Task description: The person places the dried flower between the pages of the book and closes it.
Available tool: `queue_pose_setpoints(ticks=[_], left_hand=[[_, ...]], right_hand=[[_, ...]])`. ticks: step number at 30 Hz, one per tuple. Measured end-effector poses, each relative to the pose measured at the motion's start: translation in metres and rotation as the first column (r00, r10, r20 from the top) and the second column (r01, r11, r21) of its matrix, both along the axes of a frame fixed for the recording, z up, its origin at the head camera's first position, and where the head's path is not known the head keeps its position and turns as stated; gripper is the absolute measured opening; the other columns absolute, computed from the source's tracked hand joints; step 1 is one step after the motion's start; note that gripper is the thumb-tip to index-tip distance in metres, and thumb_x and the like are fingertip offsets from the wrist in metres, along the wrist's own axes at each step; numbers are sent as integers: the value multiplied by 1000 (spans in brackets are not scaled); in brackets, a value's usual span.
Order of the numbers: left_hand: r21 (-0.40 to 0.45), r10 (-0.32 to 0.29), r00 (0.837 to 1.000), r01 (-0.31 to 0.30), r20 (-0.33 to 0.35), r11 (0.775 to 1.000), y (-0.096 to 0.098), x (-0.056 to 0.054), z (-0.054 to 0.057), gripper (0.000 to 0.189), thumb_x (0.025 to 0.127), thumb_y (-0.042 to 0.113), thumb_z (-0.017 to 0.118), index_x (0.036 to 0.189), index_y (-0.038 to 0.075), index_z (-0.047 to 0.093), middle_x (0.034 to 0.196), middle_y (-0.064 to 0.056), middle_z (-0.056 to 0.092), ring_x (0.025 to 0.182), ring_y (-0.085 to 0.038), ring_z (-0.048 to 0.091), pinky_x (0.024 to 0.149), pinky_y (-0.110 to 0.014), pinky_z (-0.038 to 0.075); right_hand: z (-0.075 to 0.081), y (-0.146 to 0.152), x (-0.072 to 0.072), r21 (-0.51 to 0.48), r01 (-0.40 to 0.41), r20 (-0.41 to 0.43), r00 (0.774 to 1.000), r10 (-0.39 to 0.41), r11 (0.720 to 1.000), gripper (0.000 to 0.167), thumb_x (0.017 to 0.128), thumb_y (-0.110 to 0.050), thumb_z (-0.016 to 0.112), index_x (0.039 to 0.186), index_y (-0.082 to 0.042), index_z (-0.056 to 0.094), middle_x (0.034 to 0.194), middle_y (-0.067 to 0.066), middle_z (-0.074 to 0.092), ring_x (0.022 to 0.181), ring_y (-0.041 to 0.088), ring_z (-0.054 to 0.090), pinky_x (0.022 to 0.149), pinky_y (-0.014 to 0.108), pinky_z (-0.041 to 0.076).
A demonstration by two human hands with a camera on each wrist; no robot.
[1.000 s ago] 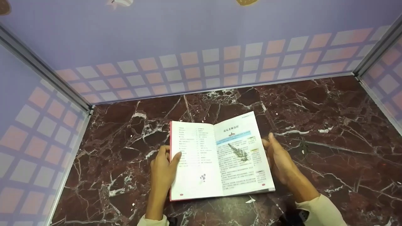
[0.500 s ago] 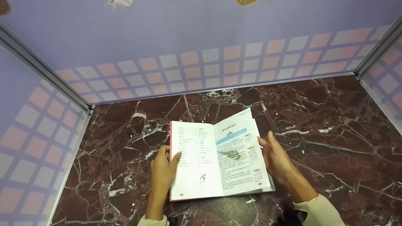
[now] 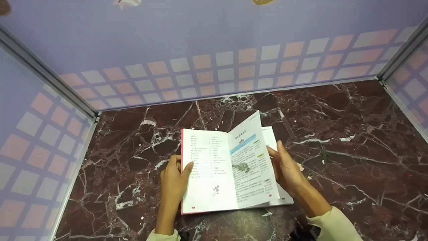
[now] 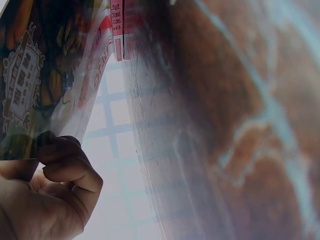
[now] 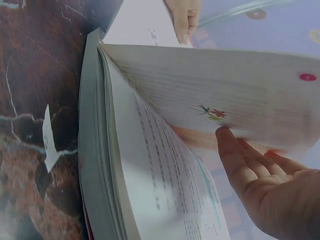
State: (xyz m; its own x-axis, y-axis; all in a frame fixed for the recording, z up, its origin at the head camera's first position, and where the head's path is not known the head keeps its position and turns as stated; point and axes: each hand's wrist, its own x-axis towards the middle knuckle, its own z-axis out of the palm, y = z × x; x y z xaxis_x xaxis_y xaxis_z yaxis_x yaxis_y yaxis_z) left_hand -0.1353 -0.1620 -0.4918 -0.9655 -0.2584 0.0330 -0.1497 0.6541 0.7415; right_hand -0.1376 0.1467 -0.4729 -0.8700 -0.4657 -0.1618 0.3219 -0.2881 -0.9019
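Note:
A book point(image 3: 207, 197) with a red cover edge lies open on the dark marbled table. My left hand point(image 3: 174, 179) grips its left edge, thumb on the page and fingers round behind the cover; the left wrist view shows them curled at the dark patterned cover point(image 4: 22, 55). A right-hand page point(image 3: 249, 184) stands raised at a slant, carrying a green leafy sprig point(image 3: 241, 167) near the fold. My right hand point(image 3: 289, 170) is at that page's outer edge. In the right wrist view its extended fingers point(image 5: 240, 165) touch the underside of the lifted page point(image 5: 225, 75).
A small green sprig point(image 3: 323, 156) lies on the table to the right. One white scrap point(image 3: 267, 213) sits just in front of the book, and tiny white bits are scattered about. Lilac panels point(image 3: 200, 33) with pink and white squares enclose the table at the back and sides.
My right hand has moved left, lifting the page and tilting it toward the fold; the page beneath now shows. The sprig has slid left on it. My left hand has stayed put.

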Motion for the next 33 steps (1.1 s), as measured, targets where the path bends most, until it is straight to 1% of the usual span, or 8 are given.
queue_pose_setpoints(ticks=[4, 8, 13, 15, 18, 21, 26, 33], left_hand=[[2, 2, 1000, -2, 4, 1000, 0, 0, 0, 32, 94, 22, 72, 119, 5, 61, 68, -2, 59, 54, -15, 51, 54, -32, 43], [4, 1, 1000, -1, 12, 1000, 0, 0, 0, 33, 94, 22, 72, 120, 5, 61, 68, -2, 58, 53, -15, 50, 53, -31, 42], [2, 4, 1000, -4, 15, 1000, 0, -1, 0, 33, 94, 22, 72, 119, 5, 61, 66, -1, 53, 52, -15, 46, 51, -30, 40], [1, 6, 1000, -6, 10, 1000, 0, 0, 0, 33, 93, 22, 72, 119, 5, 61, 65, -1, 53, 52, -15, 46, 52, -30, 39], [-3, 6, 1000, -6, 0, 1000, 0, 0, -1, 33, 93, 22, 73, 119, 5, 62, 65, -1, 54, 52, -15, 47, 52, -31, 40], [-12, 4, 1000, -5, -12, 1000, 0, 0, -1, 32, 93, 22, 73, 118, 5, 62, 66, -1, 57, 53, -15, 49, 54, -31, 42], [-23, 6, 1000, -7, -14, 1000, 0, 0, -2, 33, 93, 23, 73, 118, 6, 62, 67, 0, 57, 54, -15, 50, 56, -32, 42], [-32, 4, 999, -5, -33, 999, -1, 0, -3, 31, 92, 22, 74, 116, 6, 62, 64, 1, 52, 53, -15, 47, 55, -32, 41]], right_hand=[[1, -7, 2, 60, -6, -22, 1000, 7, 998, 88, 102, -64, 5, 156, 3, 24, 111, 12, 70, 90, 19, 69, 78, 33, 54], [2, -12, 2, 107, -16, -45, 999, 20, 994, 86, 103, -62, 5, 156, 2, 25, 119, 17, 67, 97, 23, 69, 81, 34, 54], [3, -20, 2, 117, -39, -43, 998, 44, 992, 85, 103, -61, 4, 158, 3, 16, 141, 28, 53, 113, 27, 67, 85, 32, 54], [3, -22, 1, 116, -55, -47, 997, 61, 992, 84, 103, -61, 4, 158, 3, 13, 147, 31, 44, 122, 32, 62, 89, 33, 53], [3, -26, 2, 136, -69, -59, 995, 78, 988, 81, 104, -59, 4, 159, 0, 13, 152, 32, 36, 130, 41, 54, 95, 37, 52], [3, -29, 4, 169, -76, -72, 993, 89, 983, 78, 105, -58, 6, 159, -3, 17, 155, 30, 32, 132, 46, 49, 101, 44, 49], [2, -35, 6, 221, -94, -91, 989, 117, 971, 75, 106, -56, 7, 159, -6, 23, 156, 26, 34, 134, 47, 47, 106, 55, 43], [2, -41, 6, 250, -102, -118, 984, 135, 963, 73, 107, -54, 7, 158, -4, 24, 154, 23, 39, 132, 43, 51, 104, 58, 43]])
